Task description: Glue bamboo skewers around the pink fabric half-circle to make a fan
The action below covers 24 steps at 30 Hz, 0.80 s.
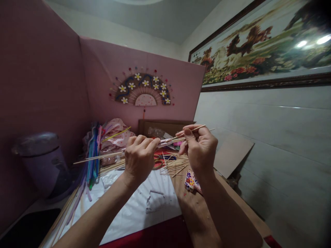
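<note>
A bundle of thin wooden sticks (177,138) is held up across the view, above the table. My left hand (141,155) is wrapped around its middle, and the long ends stick out to the left. Something pale lilac shows on the sticks beside my left thumb; I cannot make out what. At the right end, my right hand (200,146) pinches the sticks between thumb and fingers, with a couple of tips poking out past it. Below lie a white sheet (134,206) with a bent lilac strip (156,191), scissors (157,162) and loose sticks (178,165).
Colourful pipe cleaners (92,155) and a pink cloth (116,129) lie at the back left. A lilac bin (46,168) stands at the far left. A flower-patterned object (190,182) is near my right forearm. On the pink panel hangs a fan-shaped decoration (146,103).
</note>
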Motion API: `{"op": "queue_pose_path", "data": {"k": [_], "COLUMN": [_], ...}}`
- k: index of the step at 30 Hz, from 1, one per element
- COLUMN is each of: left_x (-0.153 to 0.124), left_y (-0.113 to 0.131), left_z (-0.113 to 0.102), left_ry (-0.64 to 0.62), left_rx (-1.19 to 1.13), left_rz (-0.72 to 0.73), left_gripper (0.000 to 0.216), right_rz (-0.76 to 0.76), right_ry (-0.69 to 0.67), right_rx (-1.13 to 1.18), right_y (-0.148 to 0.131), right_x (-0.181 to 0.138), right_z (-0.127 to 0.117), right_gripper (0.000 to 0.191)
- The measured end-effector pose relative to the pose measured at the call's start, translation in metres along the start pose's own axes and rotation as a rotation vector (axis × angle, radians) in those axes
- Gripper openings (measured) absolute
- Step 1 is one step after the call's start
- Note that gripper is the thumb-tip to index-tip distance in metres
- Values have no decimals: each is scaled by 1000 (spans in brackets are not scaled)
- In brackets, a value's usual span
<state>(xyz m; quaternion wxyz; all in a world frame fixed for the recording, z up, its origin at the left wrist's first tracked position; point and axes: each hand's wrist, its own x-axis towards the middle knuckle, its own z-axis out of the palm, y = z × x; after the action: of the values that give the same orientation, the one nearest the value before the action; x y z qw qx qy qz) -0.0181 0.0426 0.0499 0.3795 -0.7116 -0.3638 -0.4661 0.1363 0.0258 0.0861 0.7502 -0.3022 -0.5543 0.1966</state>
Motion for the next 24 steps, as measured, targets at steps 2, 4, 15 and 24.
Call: {"op": "queue_pose_path", "data": {"k": [2, 4, 15, 24], "left_x": [0, -1, -4, -3], "left_y": [0, 0, -5, -5], "left_z": [0, 1, 3, 3], "left_ry": [2, 2, 4, 0], "left_rx": [-4, -6, -8, -8], "left_rz": [-1, -5, -31, -39], "left_gripper": [14, 14, 14, 14], "right_rz": [-12, -27, -73, -157], "right_ry": [11, 19, 88, 57], "right_rx": [-8, -26, 34, -85], "right_y": [1, 2, 0, -1], "right_x": [1, 1, 3, -4], "right_z": [0, -1, -5, -2], "right_gripper": [12, 13, 16, 14]}}
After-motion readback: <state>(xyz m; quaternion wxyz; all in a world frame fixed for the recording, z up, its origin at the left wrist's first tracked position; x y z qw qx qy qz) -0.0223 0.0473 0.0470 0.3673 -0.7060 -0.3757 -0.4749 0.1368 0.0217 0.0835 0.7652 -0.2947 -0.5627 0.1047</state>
